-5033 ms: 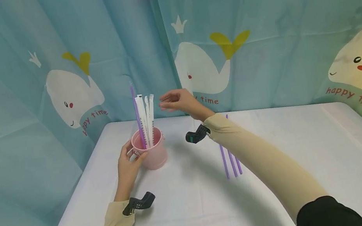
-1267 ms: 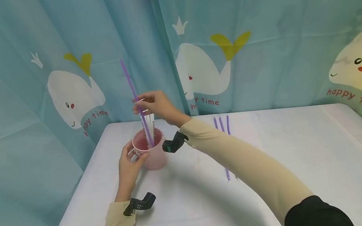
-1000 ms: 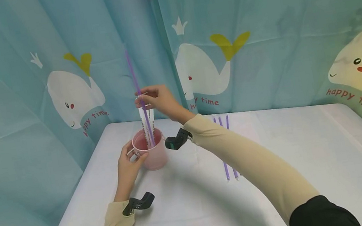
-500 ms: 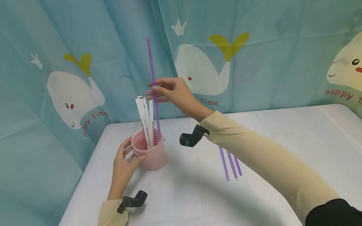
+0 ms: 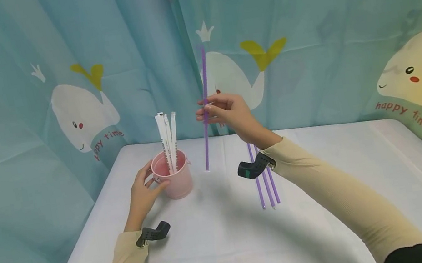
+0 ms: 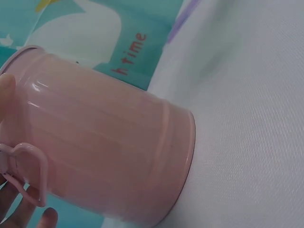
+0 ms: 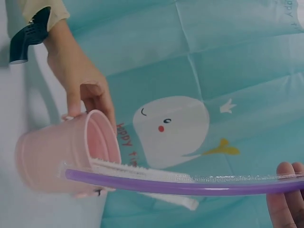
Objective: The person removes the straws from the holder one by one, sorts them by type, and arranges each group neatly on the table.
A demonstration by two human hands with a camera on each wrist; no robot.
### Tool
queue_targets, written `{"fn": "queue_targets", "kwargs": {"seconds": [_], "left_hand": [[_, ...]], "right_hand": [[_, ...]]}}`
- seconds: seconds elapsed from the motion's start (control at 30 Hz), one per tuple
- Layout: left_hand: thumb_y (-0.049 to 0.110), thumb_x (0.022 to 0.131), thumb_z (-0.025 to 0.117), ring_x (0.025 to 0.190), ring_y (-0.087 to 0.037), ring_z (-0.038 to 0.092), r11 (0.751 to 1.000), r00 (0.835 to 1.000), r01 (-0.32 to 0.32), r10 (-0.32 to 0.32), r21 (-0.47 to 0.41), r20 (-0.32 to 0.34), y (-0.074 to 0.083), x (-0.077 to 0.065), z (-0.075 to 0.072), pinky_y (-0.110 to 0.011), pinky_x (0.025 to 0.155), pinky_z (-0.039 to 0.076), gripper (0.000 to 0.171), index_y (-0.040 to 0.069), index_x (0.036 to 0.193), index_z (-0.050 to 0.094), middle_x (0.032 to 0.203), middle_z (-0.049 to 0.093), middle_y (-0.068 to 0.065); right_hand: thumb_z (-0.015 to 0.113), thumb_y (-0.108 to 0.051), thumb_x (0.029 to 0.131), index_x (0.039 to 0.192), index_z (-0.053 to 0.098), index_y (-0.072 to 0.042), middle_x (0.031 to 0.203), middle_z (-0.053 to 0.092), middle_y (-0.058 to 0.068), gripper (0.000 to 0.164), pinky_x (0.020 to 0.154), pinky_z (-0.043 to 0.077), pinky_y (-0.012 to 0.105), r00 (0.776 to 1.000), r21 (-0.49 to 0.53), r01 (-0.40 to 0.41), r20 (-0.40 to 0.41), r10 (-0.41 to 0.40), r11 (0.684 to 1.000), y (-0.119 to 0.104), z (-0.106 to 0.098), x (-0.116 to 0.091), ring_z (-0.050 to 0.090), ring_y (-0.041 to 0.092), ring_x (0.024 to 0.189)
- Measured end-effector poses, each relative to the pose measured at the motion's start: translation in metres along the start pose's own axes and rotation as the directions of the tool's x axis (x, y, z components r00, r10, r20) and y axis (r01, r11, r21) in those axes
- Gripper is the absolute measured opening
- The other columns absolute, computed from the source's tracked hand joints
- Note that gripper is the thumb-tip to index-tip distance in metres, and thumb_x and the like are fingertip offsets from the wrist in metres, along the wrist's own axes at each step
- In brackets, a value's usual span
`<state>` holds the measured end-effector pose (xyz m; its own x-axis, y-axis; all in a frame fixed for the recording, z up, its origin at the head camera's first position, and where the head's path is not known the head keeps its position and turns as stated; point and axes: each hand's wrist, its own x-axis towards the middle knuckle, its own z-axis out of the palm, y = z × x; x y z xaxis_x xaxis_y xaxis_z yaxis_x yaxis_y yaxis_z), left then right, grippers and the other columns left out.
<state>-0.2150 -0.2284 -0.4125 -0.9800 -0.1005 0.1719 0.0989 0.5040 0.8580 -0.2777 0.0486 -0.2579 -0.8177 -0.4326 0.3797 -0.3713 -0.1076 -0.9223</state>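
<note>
My right hand (image 5: pixel 234 111) pinches a purple drinking straw (image 5: pixel 204 75) between thumb and fingers. The straw stands nearly upright in the air, right of the bucket, and the right wrist view shows a clear wrapper around it. With my left hand (image 5: pixel 141 200) I grip the small pink bucket (image 5: pixel 180 185) at its left side, thumb near the rim. The left wrist view shows the bucket's wall (image 6: pixel 104 137) and its looped side handle (image 6: pixel 42 166) by my fingers. Several white paper-wrapped straws (image 5: pixel 168 131) stand in the bucket, tilted slightly apart.
Several purple straws (image 5: pixel 267 187) lie side by side on the white table (image 5: pixel 220 240), partly covered by my right wrist and sleeve. A blue-green curtain (image 5: pixel 299 7) with printed whales hangs behind and to the left of the table.
My right hand has drawn the purple straw up out of the bucket and carried it to the right. My left hand stays at the bucket, its wrist slightly lower.
</note>
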Motion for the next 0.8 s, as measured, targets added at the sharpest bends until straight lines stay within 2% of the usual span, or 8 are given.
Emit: {"fn": "queue_targets", "kwargs": {"seconds": [0.3,0.47,0.57,0.8], "left_hand": [[0.031,0.077,0.076,0.135,-0.036,0.036,1.0,1.0,0.003,-0.003,0.015,-0.027,-0.002,-0.001,0.004,-0.049,0.106,0.043,0.086,0.008,0.146,0.029,0.148,0.034,-0.017],[0.025,0.079,0.075,0.137,-0.035,0.034,1.0,1.0,0.016,-0.016,0.0,-0.015,-0.002,-0.001,0.005,-0.047,0.107,0.043,0.084,0.008,0.146,0.028,0.15,0.031,-0.016],[0.024,0.08,0.074,0.137,-0.035,0.034,1.0,1.0,0.022,-0.022,0.005,-0.012,-0.002,0.0,0.005,-0.046,0.107,0.043,0.083,0.008,0.147,0.027,0.15,0.031,-0.016],[0.021,0.08,0.074,0.137,-0.035,0.034,1.0,1.0,0.022,-0.023,-0.006,-0.02,-0.001,-0.001,0.007,-0.046,0.107,0.043,0.082,0.006,0.146,0.028,0.149,0.032,-0.017]], "right_hand": [[0.055,-0.009,0.094,0.117,0.057,0.009,0.09,0.072,-0.006,0.029,0.087,0.058,0.031,1.0,-0.019,-0.017,0.015,0.018,1.0,-0.004,-0.03,-0.027,0.071,0.016,0.089],[0.055,-0.011,0.094,0.114,0.061,0.002,0.091,0.072,-0.006,0.024,0.086,0.058,0.03,0.999,-0.035,-0.039,0.003,0.04,0.999,-0.006,-0.046,-0.04,0.071,0.017,0.09],[0.055,-0.012,0.094,0.113,0.063,-0.004,0.093,0.072,-0.006,0.022,0.087,0.058,0.028,0.999,-0.055,-0.054,-0.005,0.054,0.997,-0.006,-0.055,-0.047,0.07,0.014,0.09],[0.055,-0.015,0.094,0.112,0.064,-0.006,0.094,0.072,-0.007,0.021,0.086,0.058,0.025,0.997,-0.105,-0.074,-0.024,0.072,0.992,-0.007,-0.074,-0.058,0.07,0.01,0.091]]}}
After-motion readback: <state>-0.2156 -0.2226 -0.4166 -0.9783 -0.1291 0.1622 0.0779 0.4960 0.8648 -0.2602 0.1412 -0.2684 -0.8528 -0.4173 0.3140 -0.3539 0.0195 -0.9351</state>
